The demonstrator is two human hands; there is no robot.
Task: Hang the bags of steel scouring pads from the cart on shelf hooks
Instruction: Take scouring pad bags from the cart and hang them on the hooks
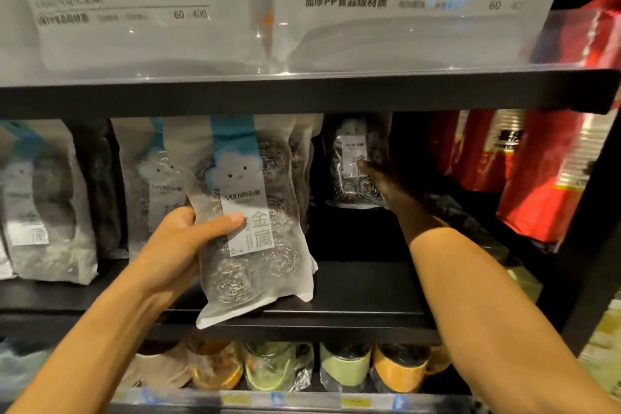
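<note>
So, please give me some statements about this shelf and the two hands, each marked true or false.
1. The left hand grips a bag of scouring pads. True.
2. The right hand hangs idle at the person's side. False: it reaches to a hanging bag farther back.
3. The topmost packs are labelled plastic bowl. True.
4. The far-right packs are blue. False: they are red.
</note>
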